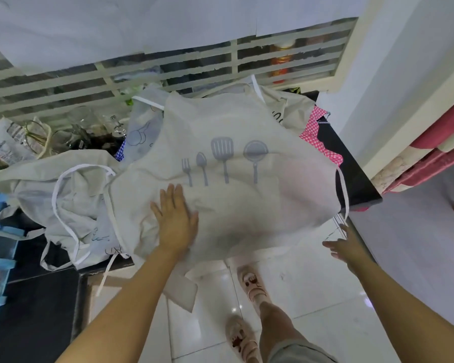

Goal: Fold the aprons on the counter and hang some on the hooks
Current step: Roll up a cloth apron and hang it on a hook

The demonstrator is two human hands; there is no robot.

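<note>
So, apron (236,179) hem overhangs desk (357,176) at 6; left hand (174,221) flat, fingers spread; right hand (347,244) open, floor-side at 4.

a beige apron (228,179) printed with a fork, spoon, spatula and pan lies spread over a heap of other aprons (74,205) on a black counter (351,179). the left hand (176,218) presses flat on it, fingers spread. the right hand (344,244) is open beside its hanging corner, over the white tiled floor (312,297).
</note>
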